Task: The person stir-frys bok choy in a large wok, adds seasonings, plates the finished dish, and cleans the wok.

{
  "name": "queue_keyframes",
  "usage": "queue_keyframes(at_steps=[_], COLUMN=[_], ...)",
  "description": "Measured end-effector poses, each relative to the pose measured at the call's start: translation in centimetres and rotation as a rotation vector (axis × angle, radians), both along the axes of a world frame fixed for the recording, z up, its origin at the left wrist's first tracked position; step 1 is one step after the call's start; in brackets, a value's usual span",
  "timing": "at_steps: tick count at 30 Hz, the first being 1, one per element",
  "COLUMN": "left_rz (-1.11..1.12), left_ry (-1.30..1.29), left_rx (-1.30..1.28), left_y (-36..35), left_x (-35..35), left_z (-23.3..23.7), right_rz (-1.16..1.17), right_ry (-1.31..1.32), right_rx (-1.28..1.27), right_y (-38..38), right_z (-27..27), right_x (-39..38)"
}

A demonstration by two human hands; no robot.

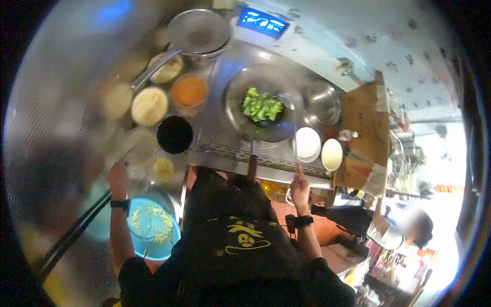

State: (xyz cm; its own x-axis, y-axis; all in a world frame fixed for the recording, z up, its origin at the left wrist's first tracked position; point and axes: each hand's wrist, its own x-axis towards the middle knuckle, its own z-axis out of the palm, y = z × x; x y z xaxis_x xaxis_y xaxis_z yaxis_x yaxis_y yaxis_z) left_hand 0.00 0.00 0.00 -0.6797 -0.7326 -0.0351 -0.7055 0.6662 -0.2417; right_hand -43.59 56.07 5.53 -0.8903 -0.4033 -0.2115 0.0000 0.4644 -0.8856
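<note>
My right hand is closed around the long thin metal handle of a ladle, which reaches up to the wok's right side. In the wok lies a heap of chopped green vegetable. The wok's dark handle points toward my body, with neither hand on it. My left hand is at the near edge of a pale container. Its fingers are closed by a thin handle-like thing, too blurred to name.
Seasoning tubs stand on the left, among them orange powder, beige powder and dark liquid. A strainer lies behind. White and pale yellow bowls sit right, beside cardboard. A blue basin stands below left. Another person is right.
</note>
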Motion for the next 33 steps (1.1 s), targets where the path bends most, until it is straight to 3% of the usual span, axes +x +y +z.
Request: queue_keyframes(at_steps=[2, 3, 4, 5, 6, 7, 8, 10, 14, 18, 25, 29, 33], left_rz=[0.058, 0.04, 0.006, -0.01, 0.195, 0.413, 0.417, 0.679, 0.785, 0.814, 0.894, 0.873, 0.886], left_ry=[0.026, 0.21, 0.392, 0.735, 1.012, 1.275, 1.276, 1.511, 1.464, 1.548, 1.676, 1.688, 1.714], left_rx=[-0.146, -0.096, -0.043, -0.023, 0.275, 0.634, 0.612, 0.993, 0.919, 1.06, 1.171, 1.122, 1.051], left_y=[1.0, 4.6, 8.3, 7.2, 5.2, 5.0, 4.3, 4.2, 6.3, 7.2, 9.1, 9.3, 10.4], left_x=[2.1, 1.4, 0.7, -2.9, -2.4, -1.2, -0.7, -0.5, -3.2, -3.2, -1.6, -0.9, -2.5], left_z=[6.6, 4.3, 2.7, 0.6, 1.3, 0.7, -0.9, -3.6, -5.1, -3.6, -2.3, -2.0, 1.3], right_rz=[0.075, 0.015, -0.009, -0.033, -0.062, -0.058, -0.075, -0.095, -0.065, 0.005, -0.046, 0.015, 0.05], right_ry=[-0.051, -0.076, -0.105, -0.073, -0.143, -0.05, -0.099, -0.15, -0.087, 0.057, -0.05, -0.067, -0.07], right_rx=[-0.084, 0.069, -0.011, -0.08, -0.197, -0.11, -0.098, -0.071, -0.027, 0.007, -0.001, 0.008, 0.019], right_y=[-1.2, 7.2, 4.9, 2.8, 0.2, -1.1, -2.0, -2.7, -2.0, -1.1, -2.1, -1.7, -0.9], right_z=[-3.7, 3.0, 2.3, 2.2, 0.9, 1.6, 2.0, 3.2, 3.0, 1.0, 1.0, -0.1, -1.1], right_x=[1.4, 2.5, 2.2, -0.7, -0.2, 0.5, 0.7, 1.0, -0.4, -1.6, -1.8, -2.3, -3.3])
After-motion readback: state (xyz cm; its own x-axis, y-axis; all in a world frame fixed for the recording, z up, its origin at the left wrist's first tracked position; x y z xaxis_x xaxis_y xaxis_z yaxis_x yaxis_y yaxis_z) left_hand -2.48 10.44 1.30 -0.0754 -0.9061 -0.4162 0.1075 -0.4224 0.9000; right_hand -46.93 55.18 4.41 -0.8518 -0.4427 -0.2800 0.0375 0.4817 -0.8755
